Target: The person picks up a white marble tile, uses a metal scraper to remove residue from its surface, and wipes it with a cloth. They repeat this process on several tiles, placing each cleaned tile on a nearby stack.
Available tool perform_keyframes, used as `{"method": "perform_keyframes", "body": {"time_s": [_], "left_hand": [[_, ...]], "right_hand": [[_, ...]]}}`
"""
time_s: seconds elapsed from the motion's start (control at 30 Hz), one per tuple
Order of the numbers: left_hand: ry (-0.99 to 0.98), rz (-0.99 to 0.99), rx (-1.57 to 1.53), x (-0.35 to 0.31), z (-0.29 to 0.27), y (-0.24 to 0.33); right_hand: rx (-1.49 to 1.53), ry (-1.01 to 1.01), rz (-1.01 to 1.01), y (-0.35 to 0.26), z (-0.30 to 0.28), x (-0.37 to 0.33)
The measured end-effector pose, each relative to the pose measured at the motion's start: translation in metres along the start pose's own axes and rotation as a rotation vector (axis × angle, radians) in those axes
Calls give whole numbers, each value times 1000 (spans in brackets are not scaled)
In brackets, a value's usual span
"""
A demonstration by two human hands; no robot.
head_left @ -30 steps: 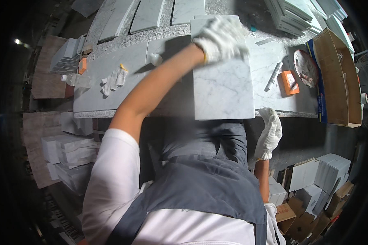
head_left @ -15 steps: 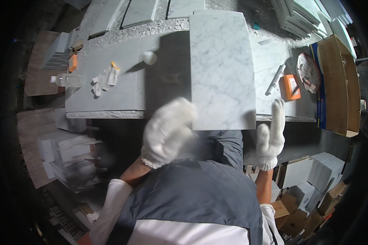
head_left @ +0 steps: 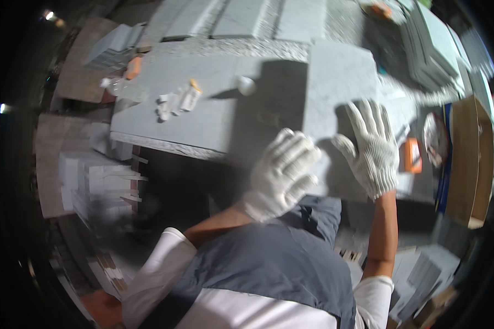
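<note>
A pale grey-veined marble tile (head_left: 340, 77) lies lengthwise in front of me, on top of the larger slabs of the worktop. My right hand (head_left: 372, 148), in a white knitted glove, is over the tile's right side with fingers spread; whether it touches is hard to tell. My left hand (head_left: 284, 174), gloved alike, is by the tile's near left edge, palm down and fingers loosely extended. Neither hand holds anything. Left of the tile are a small white rounded object (head_left: 246, 85) and loose white gloves (head_left: 175, 104) with an orange-yellow cuff.
On the right sit an orange box (head_left: 413, 155), a pen-like stick (head_left: 402, 134), a round dish (head_left: 434, 140) and an open cardboard box (head_left: 472, 164). Stacked tiles (head_left: 431, 49) stand far right; several more lie at the back. A clear bottle (head_left: 112, 85) is at the left end.
My right hand has moved up from beside the tile to over its right side, fingers now spread. My left hand has shifted right, near the tile's edge. The whole view has swung.
</note>
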State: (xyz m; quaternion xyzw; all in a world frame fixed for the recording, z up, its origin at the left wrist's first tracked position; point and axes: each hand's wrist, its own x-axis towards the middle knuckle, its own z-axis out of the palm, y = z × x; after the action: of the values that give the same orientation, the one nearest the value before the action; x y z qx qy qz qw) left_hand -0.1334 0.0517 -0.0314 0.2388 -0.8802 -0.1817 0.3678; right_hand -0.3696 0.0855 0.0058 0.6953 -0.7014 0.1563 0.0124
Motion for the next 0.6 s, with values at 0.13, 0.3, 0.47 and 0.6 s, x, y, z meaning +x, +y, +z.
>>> {"method": "perform_keyframes", "body": {"time_s": [0.13,0.3,0.47,0.6], "left_hand": [[49,7,4,-2,-2,4],[-25,-31,33,-6,-4,7],[-19,-29,-51,-7,-3,2],[17,-12,-106,-5,-3,-1]], "right_hand": [[-34,-106,97,-4,3,-1],[-28,-88,98,-5,5,-8],[-34,-68,108,-9,5,-12],[-32,-73,113,-11,4,-11]]}}
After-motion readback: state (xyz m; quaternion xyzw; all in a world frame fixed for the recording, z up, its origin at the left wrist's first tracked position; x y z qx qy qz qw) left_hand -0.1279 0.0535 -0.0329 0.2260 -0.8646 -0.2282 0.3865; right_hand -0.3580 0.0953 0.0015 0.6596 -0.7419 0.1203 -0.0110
